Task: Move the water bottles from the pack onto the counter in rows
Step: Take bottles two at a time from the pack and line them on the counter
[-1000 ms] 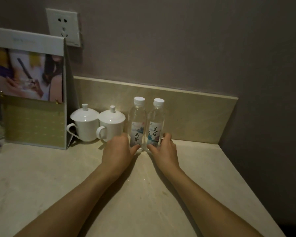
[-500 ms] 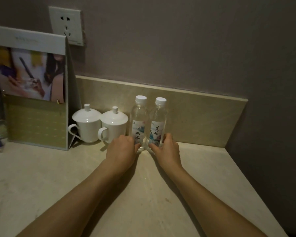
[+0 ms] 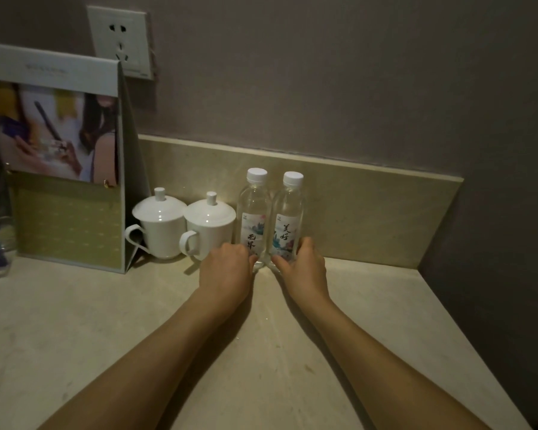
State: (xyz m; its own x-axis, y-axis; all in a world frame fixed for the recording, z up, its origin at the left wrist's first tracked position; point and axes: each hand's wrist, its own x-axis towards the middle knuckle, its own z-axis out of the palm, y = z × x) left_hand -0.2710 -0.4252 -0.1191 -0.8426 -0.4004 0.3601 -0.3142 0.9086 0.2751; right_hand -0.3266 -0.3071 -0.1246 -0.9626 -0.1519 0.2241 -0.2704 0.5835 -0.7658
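Two clear water bottles with white caps stand upright side by side on the beige counter [image 3: 106, 321], close to the backsplash. My left hand [image 3: 225, 268] wraps the base of the left bottle [image 3: 253, 212]. The base of the right bottle [image 3: 289, 215] is gripped by my right hand [image 3: 303, 268]. Both bottles touch each other at the shoulder. No pack is in view.
Two white lidded cups [image 3: 160, 226] [image 3: 210, 229] stand just left of the bottles. A standing printed card holder [image 3: 59, 156] is at the far left, a wall socket [image 3: 120, 41] above it. The counter ends at a wall on the right.
Both hands and the two bottles have stayed together near the backsplash, shifted a touch toward it. The grips are the same.
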